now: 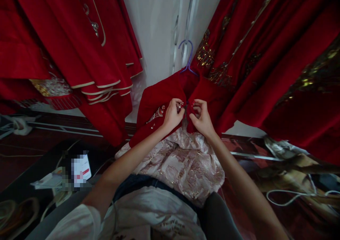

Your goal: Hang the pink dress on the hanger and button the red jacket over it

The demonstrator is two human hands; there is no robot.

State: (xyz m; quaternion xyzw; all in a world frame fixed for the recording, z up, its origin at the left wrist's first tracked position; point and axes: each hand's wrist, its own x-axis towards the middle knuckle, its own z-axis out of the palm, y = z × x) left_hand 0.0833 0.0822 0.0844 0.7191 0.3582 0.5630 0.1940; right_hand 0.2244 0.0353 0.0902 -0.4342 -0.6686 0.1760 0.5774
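Observation:
A red jacket (154, 95) hangs in front of me on a purple hanger (189, 57), with a beaded ornament (157, 114) on its left-hand side. My left hand (174, 113) pinches the jacket's left-hand front edge, close to some small shiny beads at the fingertips. On the opposite front edge, my right hand (199, 115) has its fingers closed on the red cloth. The two hands are a short way apart, below the collar. Pale pink patterned fabric (183, 158) with gold threads lies below the jacket, over my lap.
Red garments with pale piping (106, 63) hang at the left, and red garments with gold sequins (265, 73) at the right. A lit phone (81, 171), partly blurred out, rests on a dark surface at lower left. A white cord (287, 197) loops at lower right.

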